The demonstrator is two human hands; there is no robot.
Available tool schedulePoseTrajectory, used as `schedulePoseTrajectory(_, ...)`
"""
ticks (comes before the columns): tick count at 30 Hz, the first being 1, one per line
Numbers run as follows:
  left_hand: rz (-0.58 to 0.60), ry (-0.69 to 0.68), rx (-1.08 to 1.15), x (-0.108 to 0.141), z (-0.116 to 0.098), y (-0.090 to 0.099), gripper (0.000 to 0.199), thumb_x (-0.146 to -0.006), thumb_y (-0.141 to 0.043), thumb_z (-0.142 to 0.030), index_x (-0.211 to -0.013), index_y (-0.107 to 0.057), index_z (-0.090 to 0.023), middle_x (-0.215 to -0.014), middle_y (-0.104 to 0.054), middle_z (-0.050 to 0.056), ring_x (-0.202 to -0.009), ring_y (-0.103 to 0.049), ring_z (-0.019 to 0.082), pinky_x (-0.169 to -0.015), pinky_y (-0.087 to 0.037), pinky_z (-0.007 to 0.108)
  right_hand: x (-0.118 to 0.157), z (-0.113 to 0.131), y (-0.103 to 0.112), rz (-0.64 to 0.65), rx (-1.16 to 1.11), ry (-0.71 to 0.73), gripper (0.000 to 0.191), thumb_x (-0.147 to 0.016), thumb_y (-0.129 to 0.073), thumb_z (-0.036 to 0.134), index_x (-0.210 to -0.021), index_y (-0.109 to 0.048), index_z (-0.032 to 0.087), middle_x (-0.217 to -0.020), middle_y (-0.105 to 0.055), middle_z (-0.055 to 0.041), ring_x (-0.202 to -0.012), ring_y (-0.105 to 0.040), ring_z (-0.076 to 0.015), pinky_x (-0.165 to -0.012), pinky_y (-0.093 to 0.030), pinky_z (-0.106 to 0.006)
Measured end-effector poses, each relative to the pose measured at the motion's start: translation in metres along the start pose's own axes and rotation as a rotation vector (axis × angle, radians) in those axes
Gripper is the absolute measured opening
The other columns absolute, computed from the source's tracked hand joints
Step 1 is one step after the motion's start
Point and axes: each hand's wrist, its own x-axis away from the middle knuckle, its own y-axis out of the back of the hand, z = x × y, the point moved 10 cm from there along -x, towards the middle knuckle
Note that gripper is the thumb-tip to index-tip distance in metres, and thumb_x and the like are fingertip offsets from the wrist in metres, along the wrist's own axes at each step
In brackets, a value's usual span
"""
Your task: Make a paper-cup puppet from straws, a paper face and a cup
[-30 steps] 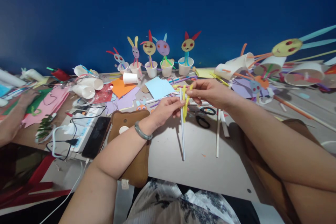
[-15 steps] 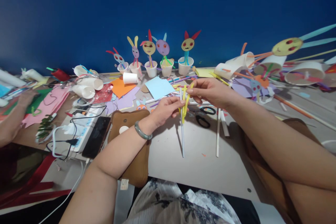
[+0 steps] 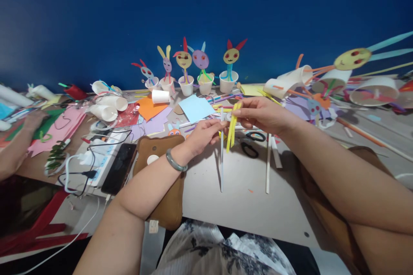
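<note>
Moderate indoor light, pale table (image 3: 206, 204) evenly lit, soft shadow beside the white straw (image 3: 221, 167), small glints on clear plastic (image 3: 130, 114), blue wall (image 3: 206, 4) dimmer at upper corners, fine detail slightly soft, yellow paper face (image 3: 352, 59) stretched near right edge.

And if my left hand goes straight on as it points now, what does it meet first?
Your left hand would probably meet the yellow strips in your right hand first, though one view leaves the depth unclear.
</note>
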Motion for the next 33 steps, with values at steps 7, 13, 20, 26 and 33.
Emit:
schedulePoseTrajectory(7,0.069,0.004,-0.015,-0.003,0.004,-0.006,0.043,-0.087,-0.064,-0.054,-0.070,-0.062,-0.014,-0.053,-0.049,-0.005,-0.043,-0.036,0.003,-0.047,-0.028,0.021,-0.002,0.000,-0.009,-0.005,0.031,0.036,0.034,-0.070,-0.086,0.049,-0.069,-0.069,0.021,-0.063,-0.062,0.0003,-0.050,-0.045,-0.0081,-0.044,-0.030,-0.027)
schedulePoseTrajectory(13,0.043,0.047,-0.006,-0.005,0.011,-0.003,0.050,-0.093,-0.050,-0.060,-0.081,-0.066,-0.014,-0.065,-0.064,0.002,-0.048,-0.045,0.007,-0.049,-0.035,0.022,-0.002,-0.001,-0.003,-0.066,0.123,0.049,0.036,-0.069,-0.086,0.054,-0.072,-0.070,0.021,-0.067,-0.065,-0.0010,-0.054,-0.046,-0.0096,-0.046,-0.032,-0.027)
schedulePoseTrajectory(20,0.104,-0.085,-0.126,-0.003,0.006,-0.005,0.047,-0.086,-0.063,-0.059,-0.075,-0.065,-0.013,-0.063,-0.058,-0.001,-0.049,-0.043,0.004,-0.052,-0.034,0.021,0.000,0.007,-0.011,-0.050,0.122,0.055,0.042,-0.068,-0.086,0.056,-0.064,-0.064,0.021,-0.055,-0.055,0.0024,-0.050,-0.044,-0.0087,-0.048,-0.032,-0.028)
schedulePoseTrajectory(26,0.110,-0.078,-0.115,-0.005,0.007,-0.004,0.045,-0.086,-0.063,-0.057,-0.075,-0.066,-0.014,-0.060,-0.056,-0.002,-0.046,-0.042,0.004,-0.050,-0.031,0.021,-0.001,0.005,-0.011,-0.047,0.096,0.056,0.042,-0.065,-0.088,0.056,-0.063,-0.063,0.022,-0.061,-0.063,-0.0006,-0.051,-0.049,-0.0102,-0.045,-0.033,-0.028)
schedulePoseTrajectory(33,0.117,-0.049,-0.114,-0.004,0.008,-0.003,0.048,-0.082,-0.066,-0.061,-0.075,-0.068,-0.013,-0.067,-0.062,0.000,-0.050,-0.041,0.004,-0.052,-0.031,0.023,-0.001,0.004,-0.005,-0.078,0.124,0.067,0.044,-0.066,-0.087,0.057,-0.065,-0.063,0.021,-0.054,-0.057,0.0020,-0.051,-0.049,-0.0100,-0.048,-0.038,-0.028)
